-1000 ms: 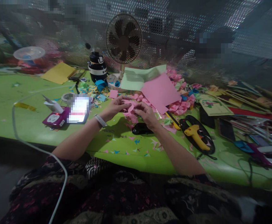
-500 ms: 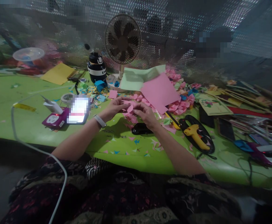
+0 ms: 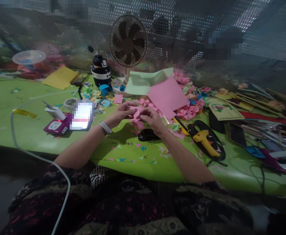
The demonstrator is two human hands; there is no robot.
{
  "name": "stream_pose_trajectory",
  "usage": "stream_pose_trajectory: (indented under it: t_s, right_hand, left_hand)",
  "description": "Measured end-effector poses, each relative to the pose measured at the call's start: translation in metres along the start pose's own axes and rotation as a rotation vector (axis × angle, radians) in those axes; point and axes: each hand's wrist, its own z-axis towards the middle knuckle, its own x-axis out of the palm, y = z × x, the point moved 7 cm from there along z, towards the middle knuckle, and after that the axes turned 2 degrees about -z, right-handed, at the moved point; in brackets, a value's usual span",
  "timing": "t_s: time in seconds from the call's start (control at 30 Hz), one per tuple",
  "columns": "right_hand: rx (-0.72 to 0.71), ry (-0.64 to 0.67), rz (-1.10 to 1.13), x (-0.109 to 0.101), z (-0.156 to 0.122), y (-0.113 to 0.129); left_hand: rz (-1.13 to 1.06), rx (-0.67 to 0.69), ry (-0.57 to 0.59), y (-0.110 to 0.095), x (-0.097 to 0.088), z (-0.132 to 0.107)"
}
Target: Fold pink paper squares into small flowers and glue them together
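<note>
Between my two hands is a small curled piece of pink paper (image 3: 137, 113). My left hand (image 3: 121, 113) pinches it from the left, a pale band round that wrist. From the right, my right hand (image 3: 152, 118) closes finger and thumb on the same piece. Loose pink paper pieces (image 3: 137, 123) lie just below and behind the fingers. A shiny black object (image 3: 148, 134) rests on the green table (image 3: 130, 148) under my right wrist. Large pink (image 3: 167, 97) and pale green sheets (image 3: 138, 82) lie beyond my hands.
A yellow glue gun (image 3: 206, 142) lies on a black stand at right, near a yellow-handled cutter (image 3: 182, 126). A lit phone (image 3: 82, 115) and purple power socket (image 3: 57, 126) sit left, with a white cable (image 3: 14, 130). Behind stand a fan (image 3: 128, 40) and black bottle (image 3: 101, 72).
The pink piece between my fingers has turned slightly, its curled edge now facing differently. Both hands stay in nearly the same place.
</note>
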Motion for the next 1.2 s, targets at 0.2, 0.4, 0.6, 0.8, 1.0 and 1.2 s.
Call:
stream_pose_trajectory:
  t_s: [0.2,0.4,0.6,0.8,1.0,1.2]
  right_hand:
    - [0.037,-0.016,-0.042,-0.001,0.000,-0.001]
    - [0.039,-0.017,-0.034,-0.001,-0.001,0.001]
    - [0.056,-0.019,-0.013,-0.001,-0.002,0.002]
    - [0.048,-0.022,-0.050,-0.002,-0.001,0.001]
    - [0.029,-0.031,-0.101,-0.002,0.000,-0.004]
    - [0.079,-0.040,-0.034,-0.005,0.002,-0.010]
  left_hand:
    - [0.135,0.160,-0.032,-0.011,0.006,-0.002]
    - [0.120,0.119,-0.039,-0.012,0.005,-0.003]
    - [0.045,0.073,-0.022,-0.008,0.005,-0.003]
    - [0.065,0.070,-0.027,-0.006,0.005,-0.003]
    - [0.096,0.096,-0.023,-0.007,0.005,-0.002]
    - [0.094,0.113,-0.043,-0.011,0.007,-0.004]
